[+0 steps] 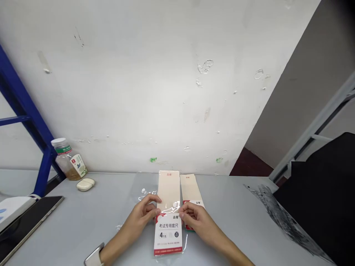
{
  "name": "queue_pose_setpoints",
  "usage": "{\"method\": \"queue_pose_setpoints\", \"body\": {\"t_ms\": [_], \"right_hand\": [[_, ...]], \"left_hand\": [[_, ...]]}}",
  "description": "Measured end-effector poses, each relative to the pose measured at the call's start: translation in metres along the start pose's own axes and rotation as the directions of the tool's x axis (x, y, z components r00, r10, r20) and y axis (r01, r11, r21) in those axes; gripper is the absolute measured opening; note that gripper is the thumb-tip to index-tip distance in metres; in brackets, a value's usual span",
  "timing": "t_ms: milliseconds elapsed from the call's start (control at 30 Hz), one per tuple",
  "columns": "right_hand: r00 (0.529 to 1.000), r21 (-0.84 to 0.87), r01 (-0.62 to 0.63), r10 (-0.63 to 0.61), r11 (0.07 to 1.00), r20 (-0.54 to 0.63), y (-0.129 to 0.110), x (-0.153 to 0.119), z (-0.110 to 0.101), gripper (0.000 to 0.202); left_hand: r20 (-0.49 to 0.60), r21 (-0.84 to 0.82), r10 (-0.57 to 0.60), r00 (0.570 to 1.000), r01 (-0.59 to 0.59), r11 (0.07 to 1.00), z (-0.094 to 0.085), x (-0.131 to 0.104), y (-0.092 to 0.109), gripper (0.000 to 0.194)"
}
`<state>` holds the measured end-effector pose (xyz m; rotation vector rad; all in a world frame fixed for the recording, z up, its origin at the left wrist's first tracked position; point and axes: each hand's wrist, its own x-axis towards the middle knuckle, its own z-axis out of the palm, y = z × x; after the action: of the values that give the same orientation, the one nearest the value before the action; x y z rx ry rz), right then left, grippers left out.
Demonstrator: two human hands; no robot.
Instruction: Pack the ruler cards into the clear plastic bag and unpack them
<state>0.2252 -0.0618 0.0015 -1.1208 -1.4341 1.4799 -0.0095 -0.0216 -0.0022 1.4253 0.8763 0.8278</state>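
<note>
A cream card pack (169, 192) lies upright in front of me in a clear plastic sleeve. Its white and red label, with Chinese print for a 4-piece ruler set, covers the lower part. My left hand (142, 213) grips the pack's left edge between thumb and fingers. On the opposite edge, near the top of the label, my right hand (196, 220) pinches it with curled fingers. A second ruler set pack (190, 187) lies just to the right, partly covered by my right hand. Clear plastic packaging (135, 190) spreads on the table beyond my left hand.
Against the white wall stands a clear jar (68, 160) with a white lid, beside a blue metal frame (44, 173). A small cream case (85, 184) and a dark phone or tablet (30, 221) lie on the grey table (91, 218). A black object (321, 192) occupies the right.
</note>
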Motion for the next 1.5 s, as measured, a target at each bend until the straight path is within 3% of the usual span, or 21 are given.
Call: {"method": "queue_pose_setpoints", "body": {"t_ms": [200,433,633,800,900,1067,1167,1267,1367,1500], "right_hand": [[0.995,-0.100,0.047,-0.056,0.994,-0.086,0.001,0.004,-0.007,0.029],[0.983,-0.138,0.097,-0.117,0.986,-0.143,0.003,0.004,-0.004,0.024],[0.991,0.123,0.101,-0.090,0.987,-0.095,0.007,0.004,0.001,0.037],[0.988,0.133,0.108,-0.090,0.985,-0.129,0.007,0.008,-0.013,0.044],[0.968,0.081,0.115,-0.093,0.990,-0.232,0.006,0.012,-0.034,0.046],[0.938,-0.101,-0.027,-0.009,0.995,-0.346,0.010,0.015,-0.067,0.043],[0.939,-0.165,-0.076,0.015,0.983,-0.344,0.019,0.016,-0.076,0.040],[0.932,-0.358,-0.136,-0.003,0.924,-0.361,0.024,0.014,-0.079,0.030],[0.926,-0.518,-0.170,-0.044,0.838,-0.375,0.022,0.012,-0.078,0.025],[0.918,-0.557,-0.181,-0.064,0.810,-0.392,0.016,0.009,-0.074,0.021]], "left_hand": [[-0.059,0.057,-0.005,0.998,0.009,0.998,-0.005,0.002,0.006,0.030],[-0.005,0.034,-0.001,1.000,0.001,0.999,-0.007,0.001,0.007,0.026],[-0.004,0.015,0.038,0.999,-0.038,0.999,-0.006,0.001,0.006,0.025],[-0.082,0.045,0.062,0.995,-0.058,0.997,-0.014,0.004,0.009,0.025],[-0.193,0.091,0.087,0.977,-0.070,0.993,-0.028,0.007,0.013,0.029],[-0.387,0.172,0.064,0.920,0.004,0.985,-0.057,0.012,0.020,0.038],[-0.428,0.170,0.065,0.901,0.010,0.985,-0.071,0.014,0.023,0.040],[-0.434,0.256,0.081,0.897,0.037,0.966,-0.078,0.015,0.020,0.040],[-0.440,0.423,0.105,0.892,0.102,0.901,-0.079,0.016,0.013,0.038],[-0.465,0.678,0.198,0.863,0.203,0.706,-0.079,0.014,0.002,0.037]]}}
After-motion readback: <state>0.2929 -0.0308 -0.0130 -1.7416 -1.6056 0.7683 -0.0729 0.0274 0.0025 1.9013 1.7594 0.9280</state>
